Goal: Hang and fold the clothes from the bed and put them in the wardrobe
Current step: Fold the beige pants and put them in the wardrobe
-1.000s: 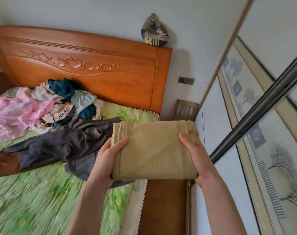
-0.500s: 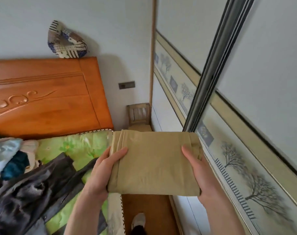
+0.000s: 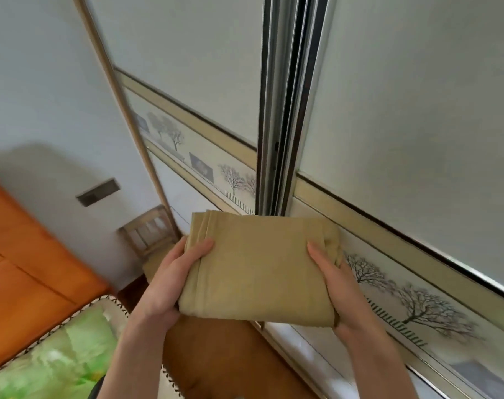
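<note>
Step in hand: carrying a finished fold to the wardrobe, judging by the bundle's state and where it is pointing. The left hand (image 3: 170,279) and right hand (image 3: 338,286) are gripping the folded tan garment (image 3: 259,266) from opposite short sides, thumbs lying on top, remaining fingers tucked under and hidden; both hands are clamping the cloth rather than pinching an edge. The bundle is hanging in the air at chest level, just in front of the sliding wardrobe doors (image 3: 403,110), right below the metal door frames (image 3: 285,110) where the two panels are overlapping. No opening is showing, so the next move is probably freeing one hand to slide a panel aside while the other is supporting the fold from beneath; risk is the stack sagging open. Garment look: flat rectangle, several layers showing along the left edge, slightly bunched at the right corner, surface smooth. The bed (image 3: 52,361) with green cover is sitting lower left, orange headboard (image 3: 23,269) beside it.
</note>
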`<state>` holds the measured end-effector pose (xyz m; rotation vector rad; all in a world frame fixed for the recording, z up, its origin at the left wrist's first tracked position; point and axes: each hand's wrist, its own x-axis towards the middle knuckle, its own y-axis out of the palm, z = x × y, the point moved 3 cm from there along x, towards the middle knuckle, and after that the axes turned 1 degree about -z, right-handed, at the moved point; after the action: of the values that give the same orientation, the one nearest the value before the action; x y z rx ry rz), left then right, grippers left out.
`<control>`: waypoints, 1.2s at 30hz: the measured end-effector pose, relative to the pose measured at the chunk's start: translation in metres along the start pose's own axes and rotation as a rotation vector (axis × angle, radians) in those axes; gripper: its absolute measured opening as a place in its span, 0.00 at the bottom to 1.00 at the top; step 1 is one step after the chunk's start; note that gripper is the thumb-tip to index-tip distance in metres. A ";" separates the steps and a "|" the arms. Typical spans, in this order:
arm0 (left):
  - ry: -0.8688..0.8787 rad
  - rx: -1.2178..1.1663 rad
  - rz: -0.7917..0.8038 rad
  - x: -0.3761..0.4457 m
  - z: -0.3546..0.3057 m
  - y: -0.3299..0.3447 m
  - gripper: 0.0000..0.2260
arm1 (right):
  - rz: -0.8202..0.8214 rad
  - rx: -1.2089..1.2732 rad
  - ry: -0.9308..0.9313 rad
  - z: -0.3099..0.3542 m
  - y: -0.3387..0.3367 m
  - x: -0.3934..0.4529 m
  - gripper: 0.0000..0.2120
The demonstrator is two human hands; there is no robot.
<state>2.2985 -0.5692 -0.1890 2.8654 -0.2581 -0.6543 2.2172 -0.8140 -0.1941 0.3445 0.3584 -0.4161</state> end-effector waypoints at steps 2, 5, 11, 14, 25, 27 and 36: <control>-0.016 0.028 0.023 0.009 -0.009 0.002 0.21 | -0.035 0.030 -0.004 0.002 0.001 -0.001 0.27; -0.035 0.061 0.036 0.016 -0.013 0.001 0.23 | -0.065 0.057 -0.003 -0.001 0.003 -0.001 0.30; -0.087 0.134 0.171 0.032 -0.024 0.004 0.23 | -0.078 0.058 -0.006 -0.001 0.004 -0.011 0.26; -0.097 0.223 0.274 0.057 -0.039 0.008 0.30 | -0.191 0.088 -0.032 -0.002 0.008 -0.012 0.29; -0.123 0.328 0.595 0.125 -0.057 0.053 0.21 | -0.501 0.334 -0.126 -0.004 0.029 -0.023 0.19; -0.138 0.332 0.624 0.127 -0.057 0.059 0.22 | -0.536 0.341 -0.130 -0.004 0.031 -0.027 0.18; -0.206 0.401 0.768 0.137 -0.048 0.086 0.31 | -0.692 0.365 -0.127 0.000 0.029 -0.048 0.17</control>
<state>2.4305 -0.6743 -0.1832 2.6771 -1.5672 -0.7777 2.1891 -0.7729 -0.1671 0.5445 0.2684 -1.1851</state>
